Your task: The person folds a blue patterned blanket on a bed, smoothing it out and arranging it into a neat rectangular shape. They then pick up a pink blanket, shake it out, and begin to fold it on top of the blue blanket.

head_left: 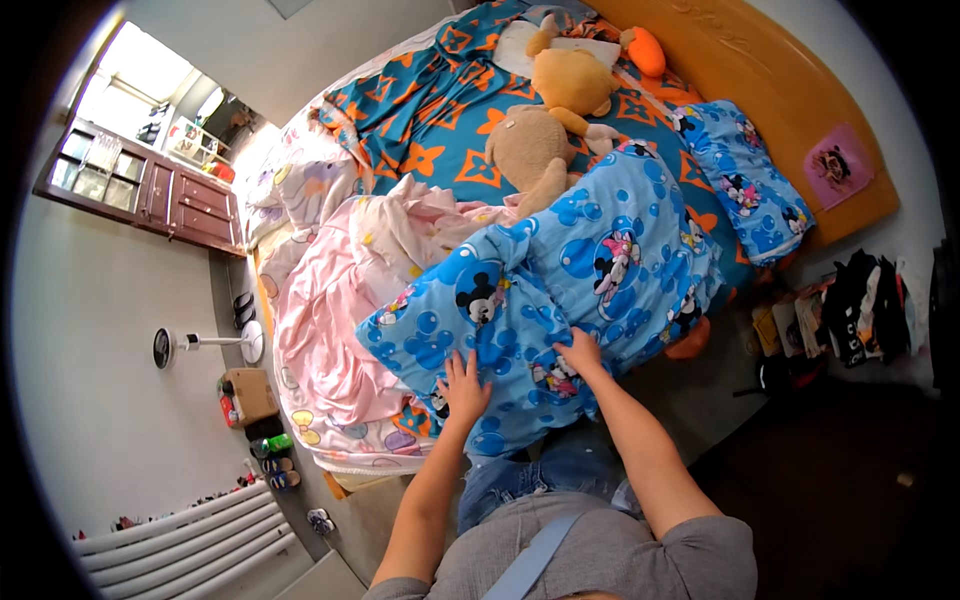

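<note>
A thick blue quilt (630, 225) with cartoon mice and bubble prints lies bunched across the near side of the bed. My left hand (465, 392) rests flat on its near left part with the fingers spread. To the right, my right hand (579, 353) is closed on a fold of the quilt. Left of the quilt is a crumpled pink blanket (330, 320). A matching blue pillow (745, 185) lies by the headboard. Beyond the quilt, a tan plush toy (530, 150) and a yellow plush toy (570, 80) lie on the teal and orange sheet (440, 145).
The wooden headboard (800, 90) bounds the bed on the right. Clothes (865, 310) hang or pile beside it. On the left floor stand a white fan (252, 343), a cardboard box (250, 395) and several shoes (283, 478). A white slatted rack (190, 545) is at lower left.
</note>
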A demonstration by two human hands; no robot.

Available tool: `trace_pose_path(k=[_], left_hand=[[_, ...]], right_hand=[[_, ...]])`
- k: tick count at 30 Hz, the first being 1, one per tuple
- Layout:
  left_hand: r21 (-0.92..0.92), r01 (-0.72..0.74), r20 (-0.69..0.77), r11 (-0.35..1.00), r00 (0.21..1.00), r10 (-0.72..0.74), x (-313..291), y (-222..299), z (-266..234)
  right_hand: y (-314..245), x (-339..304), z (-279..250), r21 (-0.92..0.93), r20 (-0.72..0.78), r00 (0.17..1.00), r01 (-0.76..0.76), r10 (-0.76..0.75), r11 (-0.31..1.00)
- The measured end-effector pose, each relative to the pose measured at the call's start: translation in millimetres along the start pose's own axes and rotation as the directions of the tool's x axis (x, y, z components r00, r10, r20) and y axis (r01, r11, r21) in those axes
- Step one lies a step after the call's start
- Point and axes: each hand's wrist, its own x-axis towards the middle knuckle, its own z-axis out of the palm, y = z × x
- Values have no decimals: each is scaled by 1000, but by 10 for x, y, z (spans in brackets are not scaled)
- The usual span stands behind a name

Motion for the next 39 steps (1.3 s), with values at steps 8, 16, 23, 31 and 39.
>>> trace_pose_path(k=[8,16,23,31,39], left_hand=[[-98,111,-48,989,992,-116,216,360,43],[-37,-13,46,999,999,14,505,682,85],[-31,-137,-185,990,974,129,780,660,-141],[100,-15,-152,995,988,30,1209,318,-674],[134,-93,7,987,996,93,1312,-48,-403]], right_hand=[[-237,-363,-437,265,-209,913,399,-352,878],[517,-63,-614,180,-219,944,289,-249,940],[433,-41,-591,55,-60,983,178,-175,982],[417,0,-596,-49,-146,977,148,-154,988],[-35,-88,-564,-174,-318,935,106,-158,979]])
